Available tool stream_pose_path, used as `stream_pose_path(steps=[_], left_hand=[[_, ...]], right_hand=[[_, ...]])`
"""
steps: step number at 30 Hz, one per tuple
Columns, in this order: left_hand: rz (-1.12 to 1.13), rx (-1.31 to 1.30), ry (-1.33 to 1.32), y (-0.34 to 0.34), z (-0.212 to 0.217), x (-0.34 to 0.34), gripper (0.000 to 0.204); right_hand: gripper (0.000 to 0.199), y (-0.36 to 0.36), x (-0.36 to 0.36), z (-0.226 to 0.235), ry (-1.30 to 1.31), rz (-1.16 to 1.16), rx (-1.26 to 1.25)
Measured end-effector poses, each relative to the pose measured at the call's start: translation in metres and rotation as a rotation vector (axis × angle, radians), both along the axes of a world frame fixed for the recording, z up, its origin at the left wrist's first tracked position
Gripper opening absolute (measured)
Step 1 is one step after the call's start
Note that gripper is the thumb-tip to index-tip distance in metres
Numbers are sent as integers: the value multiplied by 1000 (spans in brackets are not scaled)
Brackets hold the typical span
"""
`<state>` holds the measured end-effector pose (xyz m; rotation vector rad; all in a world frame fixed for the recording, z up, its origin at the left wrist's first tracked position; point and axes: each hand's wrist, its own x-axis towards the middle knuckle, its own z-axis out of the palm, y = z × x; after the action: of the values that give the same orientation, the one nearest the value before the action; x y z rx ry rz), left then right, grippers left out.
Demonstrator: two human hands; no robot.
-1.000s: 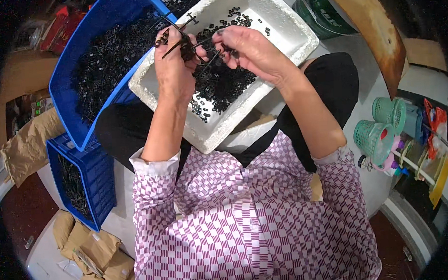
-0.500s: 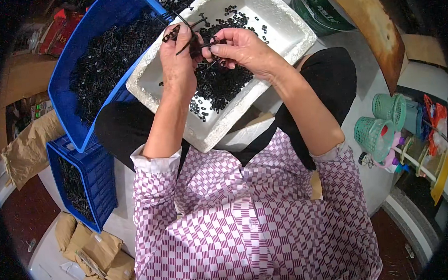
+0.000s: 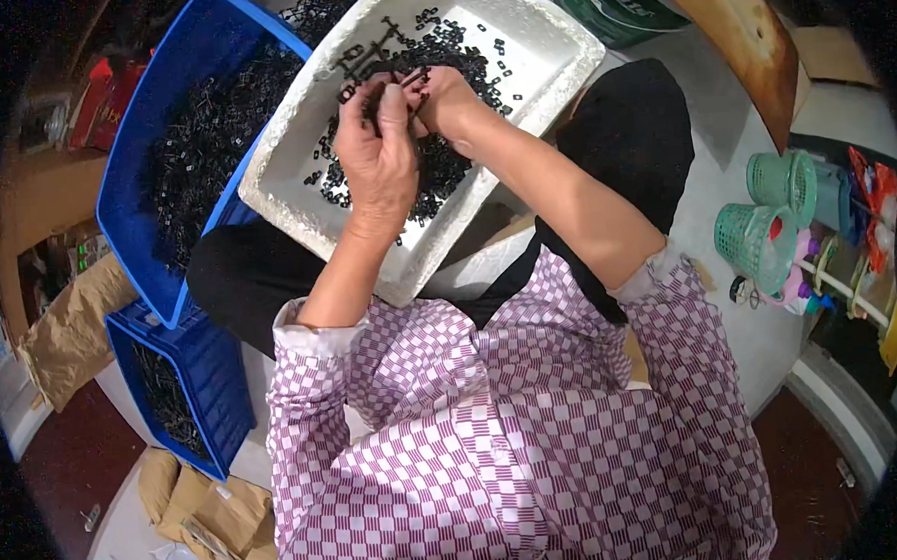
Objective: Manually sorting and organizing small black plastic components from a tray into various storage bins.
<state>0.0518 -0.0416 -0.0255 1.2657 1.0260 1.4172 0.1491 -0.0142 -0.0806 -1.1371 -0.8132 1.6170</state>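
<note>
Both my hands meet above a white foam box on my lap. My left hand is closed around several thin, branched black plastic pieces, whose ends stick out past its fingers. Pressed close on its right is my right hand, with curled fingers partly hidden behind the left one. A black piece shows at its fingertips, joined to or touching the bunch; I cannot tell which. Beneath the hands, small black rectangular parts lie heaped and scattered on the box's floor.
At the left stands a large blue bin of black parts, beside a smaller blue crate with more. Brown paper bags lie lower left. A green bucket, a curved wooden board and green baskets are at right.
My left hand has moved right and down, closing up against the right hand. My right hand has turned inward, its fingers now largely covered. The view has shifted slightly.
</note>
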Motion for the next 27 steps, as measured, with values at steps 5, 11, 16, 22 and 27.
stream_pose_path(steps=[5, 11, 16, 22, 27], left_hand=[[-196, -119, 53, -19, 5, 2, 19], [-188, -278, -273, 1, 21, -8, 17], [45, -381, -549, 36, 24, -45, 21], [121, -339, -599, 42, 21, -61, 20], [115, -320, -531, 39, 22, -53, 19]], right_hand=[[6, 6, 10, 1, 195, -184, -73], [8, 19, 26, 21, 193, -158, -121], [9, -6, 13, 39, 328, 61, -181], [10, -13, -1, 57, 367, 169, -167], [15, -12, -4, 55, 372, 228, -168]])
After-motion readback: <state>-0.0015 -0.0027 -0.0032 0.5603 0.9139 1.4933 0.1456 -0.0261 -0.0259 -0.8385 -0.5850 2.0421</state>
